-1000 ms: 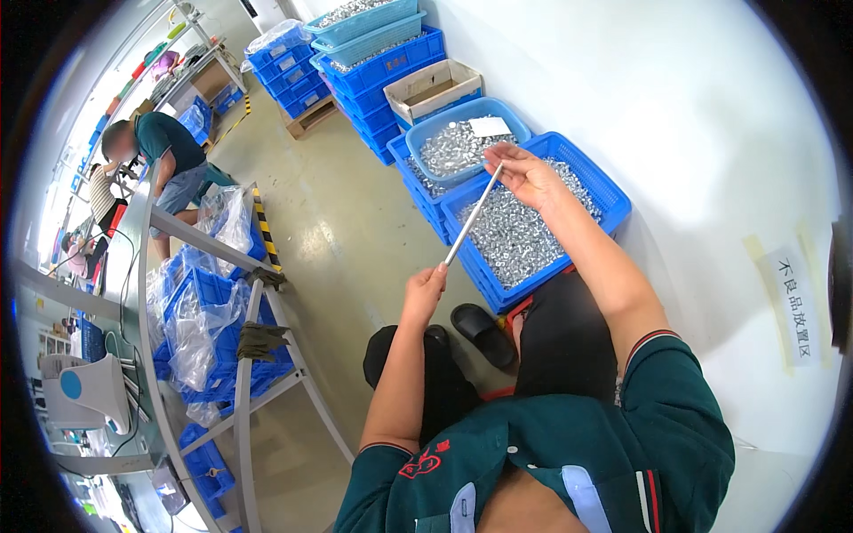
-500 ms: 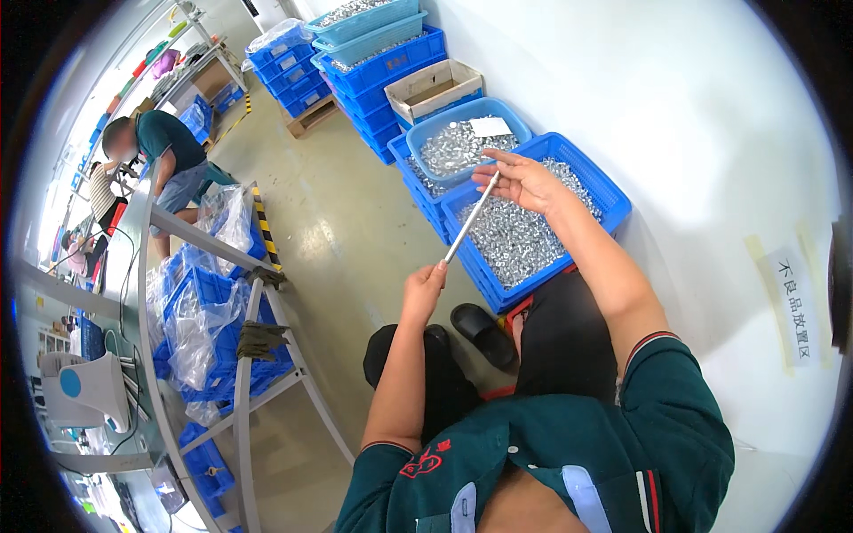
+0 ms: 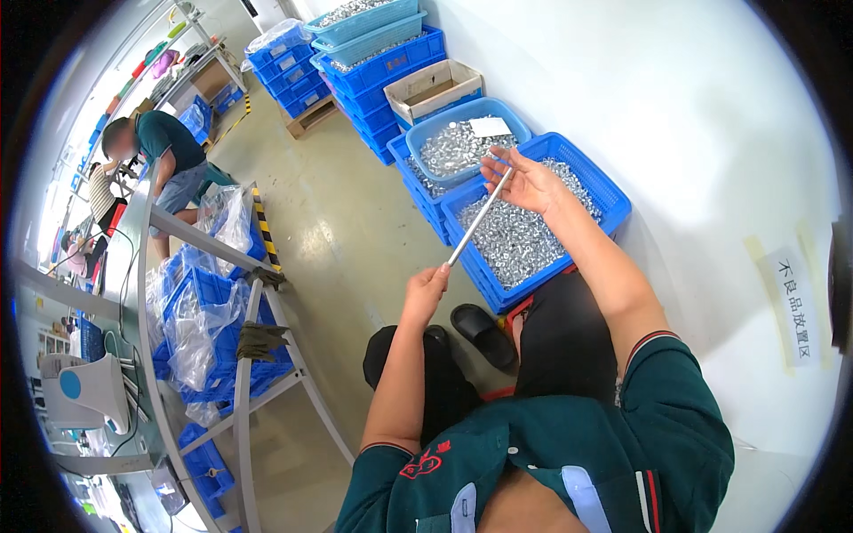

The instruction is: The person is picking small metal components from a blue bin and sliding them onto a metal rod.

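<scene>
A slim, silvery metal rod slants up and away between my two hands. My left hand is closed around its near, lower end. My right hand is turned palm up at the far end, fingers apart and slightly bent, with the rod's tip lying against them. Whether a small part sits on that tip is too fine to make out. Under my right hand stands a blue basket full of small shiny metal parts. Just beyond it is a lighter blue tub of similar parts with a white card on top.
Stacked blue crates and a worn white box line the wall. To the left are a metal table frame and plastic-wrapped blue crates. A person in a dark green shirt bends over the bench. A black slipper is below.
My right hand has turned slightly and its fingers have curled in, with the rod's far tip now further over the palm. My left hand has barely moved.
</scene>
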Demonstrator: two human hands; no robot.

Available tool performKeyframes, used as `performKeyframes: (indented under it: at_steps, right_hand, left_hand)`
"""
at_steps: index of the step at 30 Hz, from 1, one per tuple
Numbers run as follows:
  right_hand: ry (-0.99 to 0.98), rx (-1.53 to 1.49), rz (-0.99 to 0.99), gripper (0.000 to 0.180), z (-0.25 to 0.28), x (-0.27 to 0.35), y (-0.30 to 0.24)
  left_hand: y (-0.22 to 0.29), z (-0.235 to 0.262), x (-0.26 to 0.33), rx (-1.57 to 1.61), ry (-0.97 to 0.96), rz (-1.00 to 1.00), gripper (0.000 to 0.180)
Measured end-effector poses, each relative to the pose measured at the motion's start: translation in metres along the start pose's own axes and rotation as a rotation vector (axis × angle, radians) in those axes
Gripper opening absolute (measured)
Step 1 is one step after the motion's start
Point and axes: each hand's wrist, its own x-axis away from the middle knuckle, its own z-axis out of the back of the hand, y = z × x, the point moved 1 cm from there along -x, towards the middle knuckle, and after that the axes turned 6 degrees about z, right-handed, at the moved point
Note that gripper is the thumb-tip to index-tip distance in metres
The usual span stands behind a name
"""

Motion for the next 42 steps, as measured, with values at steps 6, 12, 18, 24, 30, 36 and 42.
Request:
performKeyframes:
  at_steps: [6,12,18,24,30,36,42]
  right_hand:
    - [-0.043,-0.086,-0.024,0.031,0.001,-0.003,0.007]
    - [-0.018,-0.122,-0.022,0.034,-0.008,-0.001,0.007]
    - [0.014,-0.133,0.035,0.030,-0.007,-0.004,0.006]
    - [0.019,-0.100,0.083,0.026,-0.011,-0.003,0.008]
    - [-0.022,0.023,0.142,0.027,-0.015,-0.001,0.010]
    - [0.103,1.082,0.609,0.031,-0.017,-0.004,0.022]
    - [0.061,1.044,0.604,0.037,-0.024,-0.008,0.026]
  left_hand:
    - [-0.004,-0.001,-0.001,-0.015,-0.009,-0.003,0.040]
    - [-0.005,0.002,-0.002,0.003,-0.017,-0.004,0.040]
    - [-0.004,0.001,-0.003,0.017,-0.025,0.008,0.040]
    - [-0.004,0.000,-0.002,-0.001,-0.016,-0.021,0.041]
    - [-0.007,0.002,0.001,-0.002,-0.018,-0.014,0.041]
    - [-0.006,-0.001,0.002,-0.001,0.003,0.030,0.041]
    - [-0.004,0.005,0.002,0.057,0.000,0.065,0.043]
